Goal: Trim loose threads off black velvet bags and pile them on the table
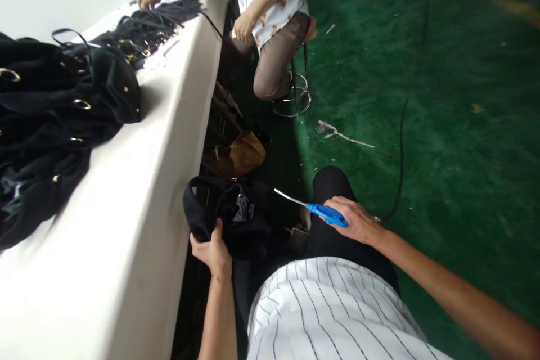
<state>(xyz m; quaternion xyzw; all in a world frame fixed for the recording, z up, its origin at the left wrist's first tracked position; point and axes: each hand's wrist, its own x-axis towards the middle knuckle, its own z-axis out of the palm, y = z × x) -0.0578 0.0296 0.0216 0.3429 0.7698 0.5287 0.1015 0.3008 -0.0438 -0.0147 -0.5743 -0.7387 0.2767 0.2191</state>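
My left hand [214, 250] is closed on the edge of a black fabric bag [248, 230], thumb on top. The bag rests over my lap beside the table edge; its strap loops up at the left, and some grey lining or a tag shows at its opening. In my right hand [356, 220], above my right thigh, is a blue air blow gun [327, 214]. Its thin, bent metal nozzle points left toward the bag, with a gap between them. A black hose [401, 163] runs from near my right wrist across the floor.
Black bags with gold eyelets [63, 90] are piled on the white table [156, 180] at the left. A co-worker [270, 5] sits on a metal stool [295, 95] ahead, one hand at black straps. A brown bag-like item [240, 154] lies under the table. Scraps [337, 132] litter the green floor.
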